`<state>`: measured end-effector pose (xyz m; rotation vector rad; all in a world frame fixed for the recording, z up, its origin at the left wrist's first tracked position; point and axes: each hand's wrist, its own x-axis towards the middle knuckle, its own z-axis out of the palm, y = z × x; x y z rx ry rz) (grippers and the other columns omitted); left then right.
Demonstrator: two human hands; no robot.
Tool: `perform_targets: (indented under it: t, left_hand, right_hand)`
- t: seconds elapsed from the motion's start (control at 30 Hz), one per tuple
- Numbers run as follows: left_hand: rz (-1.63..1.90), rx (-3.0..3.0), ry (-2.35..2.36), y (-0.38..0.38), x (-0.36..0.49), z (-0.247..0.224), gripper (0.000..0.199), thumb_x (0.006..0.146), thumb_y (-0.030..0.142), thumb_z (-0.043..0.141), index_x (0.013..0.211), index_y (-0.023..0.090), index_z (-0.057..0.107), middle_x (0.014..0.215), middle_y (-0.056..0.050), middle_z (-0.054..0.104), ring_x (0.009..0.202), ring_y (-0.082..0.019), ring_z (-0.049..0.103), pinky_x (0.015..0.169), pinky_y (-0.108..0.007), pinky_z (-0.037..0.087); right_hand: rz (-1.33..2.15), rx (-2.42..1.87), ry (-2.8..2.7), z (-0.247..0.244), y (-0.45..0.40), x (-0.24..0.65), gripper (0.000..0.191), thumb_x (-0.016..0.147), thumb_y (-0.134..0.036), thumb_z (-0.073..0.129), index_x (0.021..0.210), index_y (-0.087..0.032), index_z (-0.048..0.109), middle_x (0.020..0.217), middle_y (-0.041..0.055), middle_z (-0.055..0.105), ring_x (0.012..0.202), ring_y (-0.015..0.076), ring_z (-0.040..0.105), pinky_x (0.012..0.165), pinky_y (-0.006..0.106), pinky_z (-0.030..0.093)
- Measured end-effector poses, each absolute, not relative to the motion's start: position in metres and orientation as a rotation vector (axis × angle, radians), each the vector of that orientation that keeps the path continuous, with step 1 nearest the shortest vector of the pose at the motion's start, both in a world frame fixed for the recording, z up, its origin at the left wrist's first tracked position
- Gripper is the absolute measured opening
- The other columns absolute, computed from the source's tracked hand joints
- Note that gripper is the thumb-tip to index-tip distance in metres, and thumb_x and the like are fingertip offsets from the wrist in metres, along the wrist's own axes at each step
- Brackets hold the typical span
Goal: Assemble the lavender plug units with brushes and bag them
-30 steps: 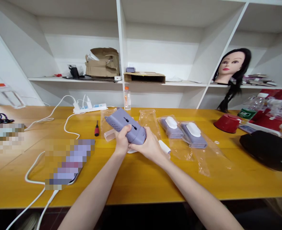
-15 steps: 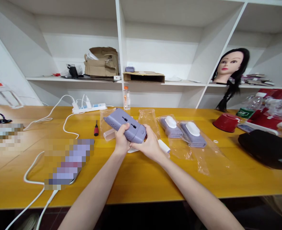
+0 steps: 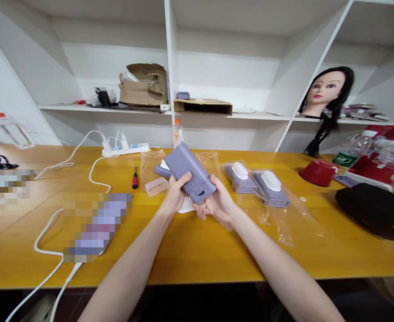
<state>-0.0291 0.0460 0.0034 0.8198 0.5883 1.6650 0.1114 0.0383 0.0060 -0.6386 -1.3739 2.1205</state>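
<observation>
1. Being held in both hands: a lilac plastic casing point(image 3: 187, 170). Inspection is judged to be the step in hand; with both hands on the casing, any other handling would need one freed.
2. Long axis is tilted diagonally: far end points up-left, near end points down-right toward the person, with a small dark slot point(image 3: 201, 193) showing there.
3. Left hand point(image 3: 175, 195): grip is closed round the casing's side. Right hand point(image 3: 215, 201): grip is cupped, with the near end cradled.
4. Casing is held above the counter point(image 3: 197, 255), just right of a clear plastic tray point(image 3: 156, 186), left of bagged lilac units point(image 3: 240, 177).
</observation>
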Motion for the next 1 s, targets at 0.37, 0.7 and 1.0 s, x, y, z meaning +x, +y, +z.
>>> perform_targets:
  t: [0.37, 0.7, 1.0]
  left_hand:
    - [1.674, 0.887, 0.581, 0.039, -0.028, 0.008, 0.046, 0.058, 0.026, 0.073, 0.100, 0.021, 0.056, 0.082, 0.000, 0.064, 0.074, -0.015, 0.060, 0.068, -0.026, 0.047]
    - [1.737, 0.747, 0.592, 0.033, -0.018, 0.013, 0.039, 0.060, 0.037, 0.069, 0.090, 0.016, 0.058, 0.087, -0.007, 0.065, 0.089, -0.024, 0.063, 0.079, -0.037, 0.048]
    - [1.712, 0.697, 0.512, 0.032, -0.022, 0.014, 0.031, 0.055, 0.029, 0.062, 0.082, 0.014, 0.062, 0.076, -0.005, 0.065, 0.081, -0.025, 0.064, 0.072, -0.036, 0.051]
  right_hand:
    - [1.967, -0.603, -1.375, 0.005, 0.035, 0.118, 0.053, 0.080, -0.060, 0.042, 0.107, -0.016, 0.054, 0.095, 0.0102, 0.064, 0.080, 0.0220, 0.065, 0.071, 0.035, 0.051]
    - [0.696, -1.168, -1.899, 0.001, 0.026, 0.097, 0.085, 0.045, -0.046, 0.079, 0.118, -0.019, 0.045, 0.112, 0.0092, 0.053, 0.101, 0.0246, 0.053, 0.084, 0.039, 0.044]
    - [0.503, -1.350, -1.992, 0.005, 0.019, 0.090, 0.073, 0.049, -0.057, 0.072, 0.108, -0.022, 0.046, 0.100, 0.0067, 0.059, 0.087, 0.0253, 0.059, 0.065, 0.033, 0.044]
